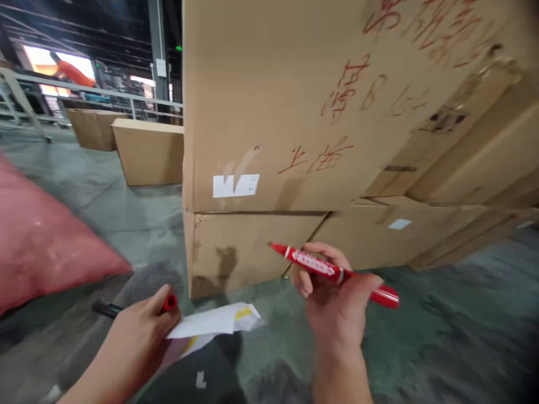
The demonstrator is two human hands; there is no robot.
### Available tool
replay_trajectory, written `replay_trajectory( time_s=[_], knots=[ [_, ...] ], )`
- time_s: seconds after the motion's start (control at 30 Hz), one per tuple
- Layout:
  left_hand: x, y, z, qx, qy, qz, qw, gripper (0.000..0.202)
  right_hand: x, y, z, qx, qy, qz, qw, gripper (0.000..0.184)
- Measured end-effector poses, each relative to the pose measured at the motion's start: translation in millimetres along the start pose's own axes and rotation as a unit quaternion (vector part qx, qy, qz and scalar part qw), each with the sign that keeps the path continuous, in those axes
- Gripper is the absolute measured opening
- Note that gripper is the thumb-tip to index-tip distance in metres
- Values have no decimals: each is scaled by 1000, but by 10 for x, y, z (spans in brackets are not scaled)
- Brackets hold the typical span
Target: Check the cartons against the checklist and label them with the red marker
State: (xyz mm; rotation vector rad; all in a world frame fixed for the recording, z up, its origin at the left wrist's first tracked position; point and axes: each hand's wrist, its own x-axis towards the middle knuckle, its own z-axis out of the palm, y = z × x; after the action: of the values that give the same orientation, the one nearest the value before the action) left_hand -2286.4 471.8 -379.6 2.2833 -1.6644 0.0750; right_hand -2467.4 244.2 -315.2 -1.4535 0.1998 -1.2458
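Right hand: fingers and thumb closed around the red marker, well behind its tip.
Marker axis: crosses your view, bare tip left and slightly high, tail right and lower. Reads more sideways than straight ahead.
Left hand: closed on the paper, which sticks out to the right. Red cap sits at thumb and forefinger, open end showing.
Black stick: pokes out left of your left hand; can't tell if you're gripping it.
Hands gap: well apart, paper reaching partway across.
Lower box: ahead of you, directly behind the tip in view. Looks like no contact; can't read the gap.
Upper box: stacked on the lower one, its face ahead of and above both hands.
Label: low on the upper box, up and left of the tip.
Red writing: same face, up and right of the tip; your right hand is the nearer one.
Sack: pink, off to your left, clear of your left hand.
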Motion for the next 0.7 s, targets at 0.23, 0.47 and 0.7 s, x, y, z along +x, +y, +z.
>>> replay_trajectory(
  time_s=[0.23, 0.47, 0.7],
  knots=[
    [83, 251, 74, 73, 58, 99, 991, 30, -228, 209, 362, 5, -118, 142, 983, 44],
    [81, 246, 208, 2, 54, 94, 994, 27, -295, 332, 419, -12, -211, 213, 954, 39],
    [93, 237, 170, -6, -3, 82, 997, 24, -283, 347, 493, -64, -293, 238, 924, 37]
  ],
)
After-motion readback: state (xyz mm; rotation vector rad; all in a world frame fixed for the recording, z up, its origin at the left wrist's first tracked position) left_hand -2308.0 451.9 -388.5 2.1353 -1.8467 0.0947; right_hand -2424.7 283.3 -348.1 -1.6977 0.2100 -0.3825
